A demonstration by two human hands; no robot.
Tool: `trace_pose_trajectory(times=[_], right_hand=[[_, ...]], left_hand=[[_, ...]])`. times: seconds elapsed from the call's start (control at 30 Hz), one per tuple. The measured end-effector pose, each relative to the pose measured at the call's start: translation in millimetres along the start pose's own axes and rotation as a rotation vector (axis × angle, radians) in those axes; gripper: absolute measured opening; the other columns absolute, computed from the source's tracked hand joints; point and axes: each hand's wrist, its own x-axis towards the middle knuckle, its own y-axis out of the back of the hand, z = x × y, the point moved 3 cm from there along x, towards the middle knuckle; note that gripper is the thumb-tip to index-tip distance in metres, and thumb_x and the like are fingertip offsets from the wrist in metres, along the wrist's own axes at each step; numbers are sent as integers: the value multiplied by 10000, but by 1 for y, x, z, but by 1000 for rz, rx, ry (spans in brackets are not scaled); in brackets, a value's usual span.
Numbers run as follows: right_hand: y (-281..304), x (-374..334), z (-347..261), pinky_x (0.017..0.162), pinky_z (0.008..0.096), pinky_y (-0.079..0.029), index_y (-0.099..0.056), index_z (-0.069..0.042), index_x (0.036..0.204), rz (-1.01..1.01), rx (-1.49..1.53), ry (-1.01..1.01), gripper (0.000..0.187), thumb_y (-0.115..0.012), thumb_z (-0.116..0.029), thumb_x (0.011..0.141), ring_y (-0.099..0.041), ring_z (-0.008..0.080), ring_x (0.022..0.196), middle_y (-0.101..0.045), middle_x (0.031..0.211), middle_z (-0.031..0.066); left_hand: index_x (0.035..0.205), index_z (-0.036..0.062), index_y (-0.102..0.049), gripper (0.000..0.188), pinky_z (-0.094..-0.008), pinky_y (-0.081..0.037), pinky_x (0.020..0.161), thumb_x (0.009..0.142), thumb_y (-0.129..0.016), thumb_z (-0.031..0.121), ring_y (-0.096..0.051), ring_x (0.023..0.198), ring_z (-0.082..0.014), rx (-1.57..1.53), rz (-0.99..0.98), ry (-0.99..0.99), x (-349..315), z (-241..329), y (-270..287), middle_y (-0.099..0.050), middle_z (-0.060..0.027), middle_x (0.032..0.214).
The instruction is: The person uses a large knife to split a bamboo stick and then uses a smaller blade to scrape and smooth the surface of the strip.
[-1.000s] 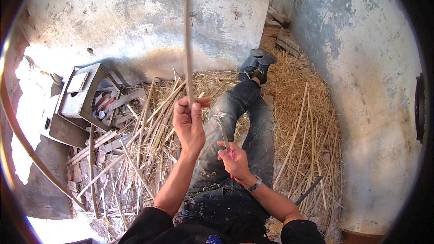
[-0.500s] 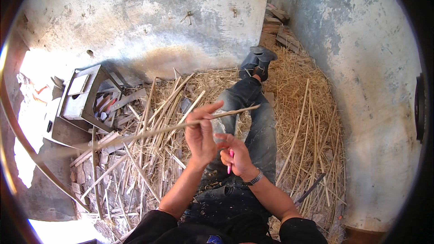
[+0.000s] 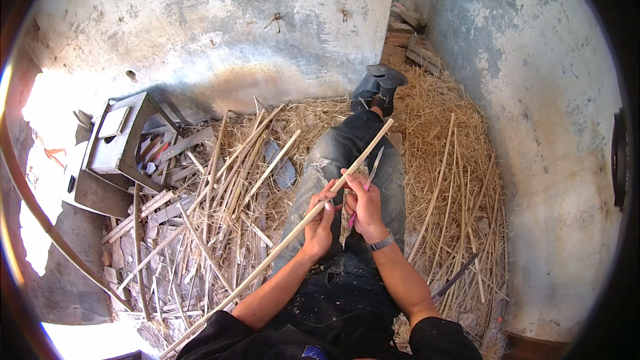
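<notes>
A long pale wooden stick [image 3: 277, 251] slants across my lap, from the lower left up to over my thighs. My left hand [image 3: 320, 229] is closed round its upper part, thumb along the near side. My right hand [image 3: 365, 211] grips a slim knife [image 3: 375, 165] by its pink handle, and the narrow blade points up and away to the right of the stick. The right thumb and fingertips meet the stick just above my left hand. The blade stands apart from the wood.
A wooden stool [image 3: 123, 135] lies tipped at the left beside wood scraps. Several peeled sticks [image 3: 243, 153] are heaped left of my legs, near a grey flat piece [image 3: 283, 172]. Straw and thin strips [image 3: 433, 160] cover the floor at right. Worn walls [image 3: 533, 127] stand close. Broken boards [image 3: 410, 37] fill the far corner.
The stick has swung from nearly level to a steeper slant, its near end now by my left side. My right hand has turned and risen to the stick, with the knife blade now showing.
</notes>
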Motion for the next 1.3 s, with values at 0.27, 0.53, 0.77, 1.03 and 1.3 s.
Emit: trace_pose_trajectory(times=[0.27, 0.53, 0.77, 1.03, 1.3], right_hand=[[36, 45, 29, 404, 224, -328, -727, -40, 982, 164, -84, 56, 199, -735, -239, 987, -434, 27, 463, -704, 782, 33], [68, 80, 18, 400, 221, -322, -721, -64, 974, 286, -175, 144, 152, -743, -214, 967, -481, 26, 511, -706, 824, 14], [53, 66, 16, 654, 352, -461, -659, -4, 1016, 174, -726, 428, 249, -621, -250, 1019, -595, 183, 707, -617, 735, 61], [25, 10, 10, 528, 405, -509, -690, -39, 1031, -116, -1023, 370, 373, -557, -386, 1059, -674, 260, 568, -666, 668, 109], [3, -15, 54, 477, 483, -514, -642, -47, 792, -283, -1604, 511, 559, -489, -515, 1057, -665, 375, 531, -640, 571, 168]], left_hand=[[1492, 20, -471, 518, -449, -502, 1035, 1117, -447, 377, -565, 1338, -283, -194, -189, 712, -40, 6, -1, -570, -149, 1455], [1225, -12, -685, 365, -458, -536, 905, 912, -730, 170, -681, 996, -402, 1253, 15, -142, -34, 62, 81, -695, -214, 1111], [1199, -38, -717, 337, -419, -544, 738, 943, -719, 182, -706, 809, -371, 1098, -65, 250, -52, 48, 114, -699, -234, 913], [1275, -30, -686, 359, -377, -536, 641, 956, -685, 135, -706, 641, -238, 888, -128, 378, -51, 38, 110, -670, -188, 827], [1217, -20, -722, 306, -374, -506, 612, 941, -700, 111, -660, 620, -255, 995, -64, 190, -48, 29, 104, -666, -162, 784]])
